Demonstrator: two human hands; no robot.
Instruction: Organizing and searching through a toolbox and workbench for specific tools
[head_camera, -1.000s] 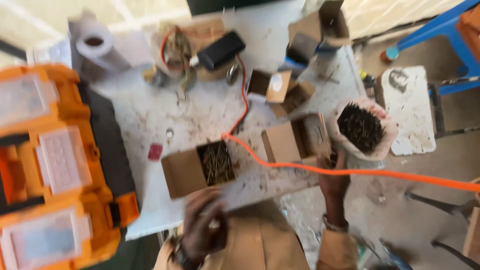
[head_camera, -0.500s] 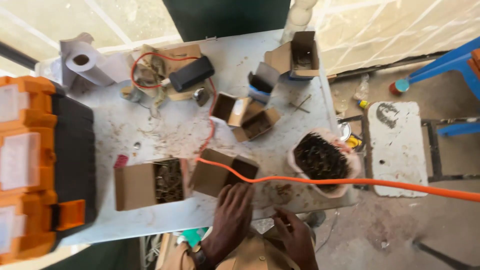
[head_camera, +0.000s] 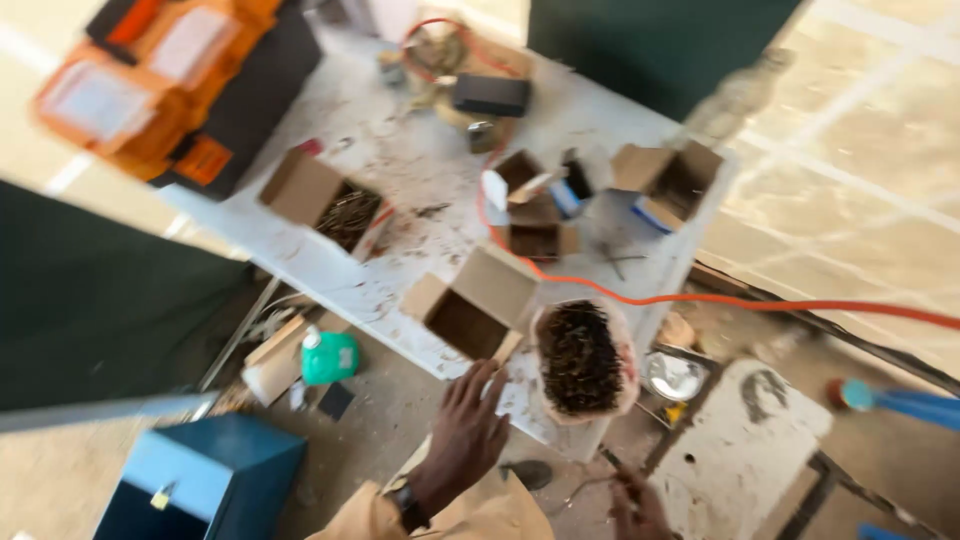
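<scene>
Sunlit concrete floor surrounds a scuffed white tabletop (head_camera: 420, 170) that runs slantwise through the blurred head view. The left hand (head_camera: 465, 435) reaches up to the near edge of the tabletop with its fingers (head_camera: 487, 385) spread apart, holding nothing; the fingertips lie just below an open cardboard box (head_camera: 478, 305) that looks empty. Just right of that box sits a pale bag of dark nails (head_camera: 583, 358), its mouth open. Only a sliver of the right hand (head_camera: 638, 505) shows at the bottom edge, too blurred to tell whether it is open or closed. An orange cable (head_camera: 720, 298) crosses the tabletop behind the bag. Farther back stand another box with nails (head_camera: 325, 200), several small boxes and an orange and black tool case (head_camera: 180, 80). Below the tabletop a green bottle (head_camera: 328, 357) and a blue metal box (head_camera: 205, 480) rest on the floor.
</scene>
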